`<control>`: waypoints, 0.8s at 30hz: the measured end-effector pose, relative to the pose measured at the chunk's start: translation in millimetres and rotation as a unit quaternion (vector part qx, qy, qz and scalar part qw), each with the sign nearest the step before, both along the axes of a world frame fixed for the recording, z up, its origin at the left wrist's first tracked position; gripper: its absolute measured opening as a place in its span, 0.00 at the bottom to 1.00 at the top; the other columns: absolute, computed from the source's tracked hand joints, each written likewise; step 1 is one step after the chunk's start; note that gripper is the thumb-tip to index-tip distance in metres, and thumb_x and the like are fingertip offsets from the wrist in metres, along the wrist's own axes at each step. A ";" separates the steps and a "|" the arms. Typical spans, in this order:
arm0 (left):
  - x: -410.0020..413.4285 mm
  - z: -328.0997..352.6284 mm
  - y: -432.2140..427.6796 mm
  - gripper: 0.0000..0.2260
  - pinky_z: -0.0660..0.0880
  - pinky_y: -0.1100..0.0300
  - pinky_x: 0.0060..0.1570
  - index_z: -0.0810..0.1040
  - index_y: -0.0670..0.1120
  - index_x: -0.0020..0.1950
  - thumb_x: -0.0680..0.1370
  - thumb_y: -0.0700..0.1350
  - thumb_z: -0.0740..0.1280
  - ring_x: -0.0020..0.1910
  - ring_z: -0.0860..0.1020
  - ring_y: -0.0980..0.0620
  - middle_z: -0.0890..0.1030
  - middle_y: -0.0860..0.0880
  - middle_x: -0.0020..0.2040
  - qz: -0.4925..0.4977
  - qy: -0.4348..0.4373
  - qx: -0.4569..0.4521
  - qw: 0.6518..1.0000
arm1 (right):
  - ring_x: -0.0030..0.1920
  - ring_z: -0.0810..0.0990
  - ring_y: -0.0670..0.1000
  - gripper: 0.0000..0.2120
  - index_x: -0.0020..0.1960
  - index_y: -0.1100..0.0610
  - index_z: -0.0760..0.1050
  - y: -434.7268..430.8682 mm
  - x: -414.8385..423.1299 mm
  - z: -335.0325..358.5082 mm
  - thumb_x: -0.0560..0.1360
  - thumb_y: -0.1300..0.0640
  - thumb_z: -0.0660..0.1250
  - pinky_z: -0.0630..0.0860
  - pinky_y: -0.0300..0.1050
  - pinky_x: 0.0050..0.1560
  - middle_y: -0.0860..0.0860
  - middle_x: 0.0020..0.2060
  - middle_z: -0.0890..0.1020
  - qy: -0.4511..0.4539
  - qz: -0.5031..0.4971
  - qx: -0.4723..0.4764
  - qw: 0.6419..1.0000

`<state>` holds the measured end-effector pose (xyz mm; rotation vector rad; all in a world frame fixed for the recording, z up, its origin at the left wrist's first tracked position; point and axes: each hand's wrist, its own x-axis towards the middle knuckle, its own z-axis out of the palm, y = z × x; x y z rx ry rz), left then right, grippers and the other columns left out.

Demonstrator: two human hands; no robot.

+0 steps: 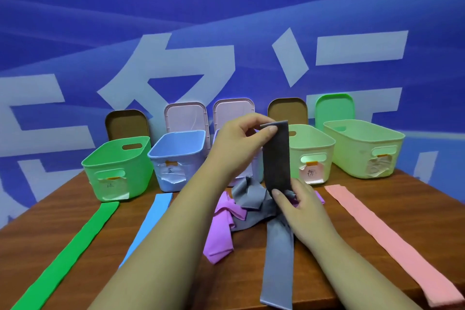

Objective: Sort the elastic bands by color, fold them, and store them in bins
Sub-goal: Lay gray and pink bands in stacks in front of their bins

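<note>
Your left hand (239, 141) pinches the top edge of the grey band (276, 158) and holds a stretch of it upright above the worktop (415, 209). Your right hand (302, 209) pinches the same band lower down. The rest of it trails toward the near edge, beside a crumpled purple band (221, 229). The green band (63, 254), blue band (153, 216) and pink band (377, 229) lie flat before the row of bins (113, 158).
</note>
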<state>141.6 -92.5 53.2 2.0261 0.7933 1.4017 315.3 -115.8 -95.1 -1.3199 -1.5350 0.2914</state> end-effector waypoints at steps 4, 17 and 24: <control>12.9 30.8 -2.3 0.04 0.81 0.59 0.46 0.86 0.49 0.54 0.82 0.43 0.72 0.46 0.81 0.54 0.85 0.54 0.47 0.000 0.006 0.036 0.999 | 0.54 0.78 0.48 0.03 0.52 0.45 0.77 -1.9 -2.1 6.8 0.82 0.47 0.66 0.77 0.50 0.52 0.42 0.47 0.79 0.010 -0.024 0.022 0.999; 66.1 98.4 9.2 0.05 0.81 0.56 0.39 0.86 0.46 0.49 0.80 0.43 0.69 0.34 0.79 0.50 0.83 0.49 0.39 0.016 -0.038 -0.072 0.997 | 0.44 0.80 0.56 0.12 0.47 0.54 0.76 -34.1 53.3 57.2 0.83 0.48 0.64 0.77 0.51 0.47 0.54 0.41 0.82 0.143 -0.041 -0.033 0.988; 141.5 68.8 30.9 0.07 0.86 0.49 0.45 0.86 0.44 0.47 0.77 0.37 0.67 0.37 0.85 0.41 0.84 0.43 0.36 0.030 0.002 -0.123 0.992 | 0.38 0.78 0.55 0.17 0.42 0.60 0.72 -68.4 138.5 67.1 0.82 0.48 0.62 0.69 0.50 0.37 0.57 0.34 0.78 0.049 -0.158 -0.097 0.981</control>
